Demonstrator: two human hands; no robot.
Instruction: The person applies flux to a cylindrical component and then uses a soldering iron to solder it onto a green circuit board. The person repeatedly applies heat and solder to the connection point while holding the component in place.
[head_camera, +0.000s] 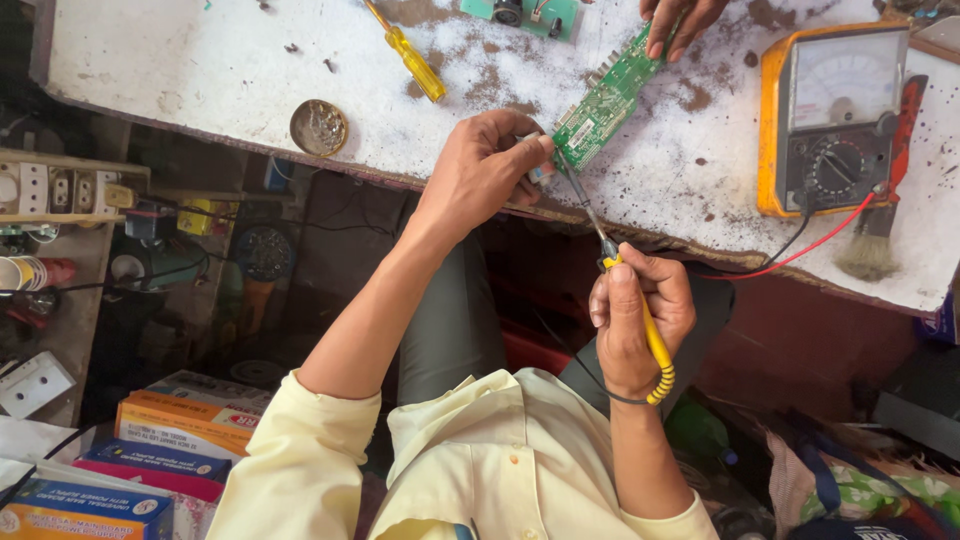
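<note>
soldering iron meets circuit board at a worn workbench

a person's left hand (483, 168) pinches the near end of a green circuit board (607, 100), fingers closed on its edge, holding it tilted over the front lip of a stained white workbench (200, 80). the right hand (635, 320) is wrapped tight around the yellow handle of a soldering iron (625, 290), its thin tip touching the board's near end. another person's hand (675, 22) steadies the board's far end. an orange analog multimeter (830, 120) sits well to the right, a brush (880, 225) beside it. a yellow screwdriver (408, 52) and a small round tin (319, 127) lie to the left.
</note>
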